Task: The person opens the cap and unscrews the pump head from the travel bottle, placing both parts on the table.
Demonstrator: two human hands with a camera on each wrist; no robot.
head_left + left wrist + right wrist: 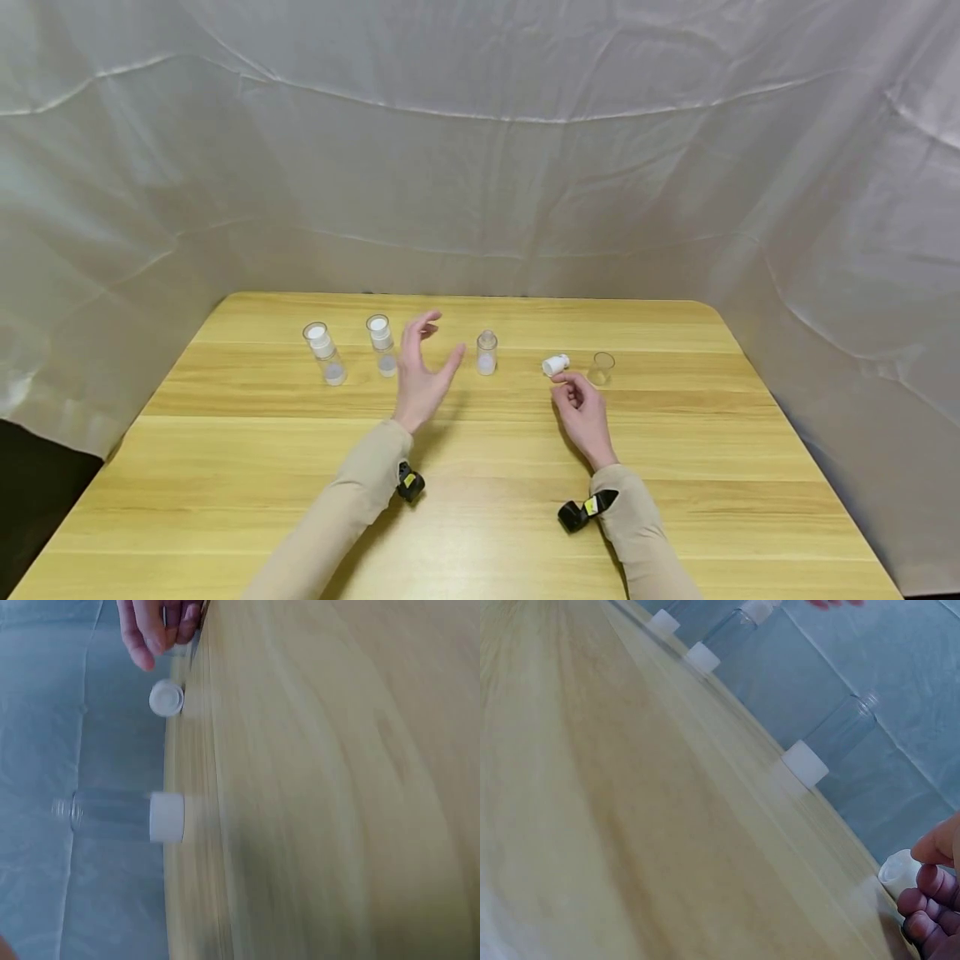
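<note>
My left hand (pixel 423 379) is raised with thumb and fingers spread wide, between a capped bottle and an uncapped clear bottle (pixel 487 353); nothing is in its grasp. That uncapped bottle stands upright on a white base (pixel 166 817), its threaded neck bare. My right hand (pixel 583 414) has its fingers loosely bent, the tips beside a white pump cap (pixel 556 365) lying on its side. In the left wrist view a small gap shows between those fingers and the cap. Just right of the cap is a clear cover (pixel 602 368).
Two clear bottles with white tops, the outer one (pixel 325 354) and the inner one (pixel 381 343), stand at the left on the wooden table (pixel 480 517). Grey fabric (pixel 480 183) hangs behind the table's far edge and along its sides.
</note>
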